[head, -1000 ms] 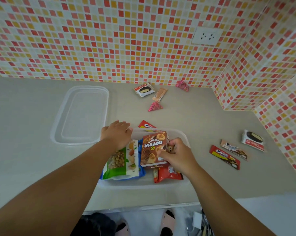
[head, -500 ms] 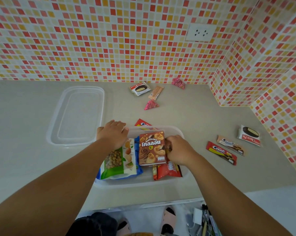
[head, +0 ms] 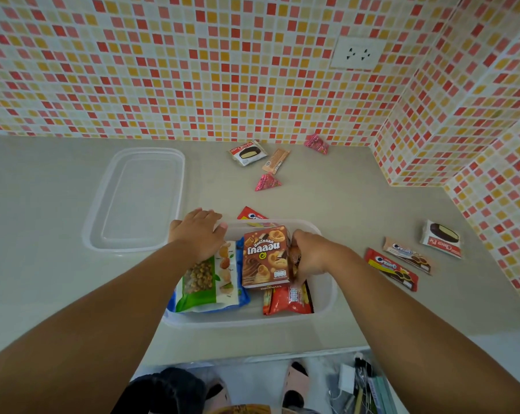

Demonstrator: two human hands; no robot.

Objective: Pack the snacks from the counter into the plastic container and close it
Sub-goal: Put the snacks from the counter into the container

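The clear plastic container sits at the counter's front edge. Inside it lie a green nut bag over a blue packet, a red snack packet, and a brown snack box resting on top. My right hand grips the box's right side inside the container. My left hand rests on the container's far left rim, partly over the nut bag. The clear lid lies flat to the left. A red cookie packet pokes out behind the container.
Loose snacks lie on the counter: two cream cookie bars and a choco pie at right; a choco pie, wafer and two pink packets at the back. Tiled walls bound back and right.
My right hand has lowered the brown box from a tilted hold to lying flat on the packets inside the container. My left hand has stayed on the rim.
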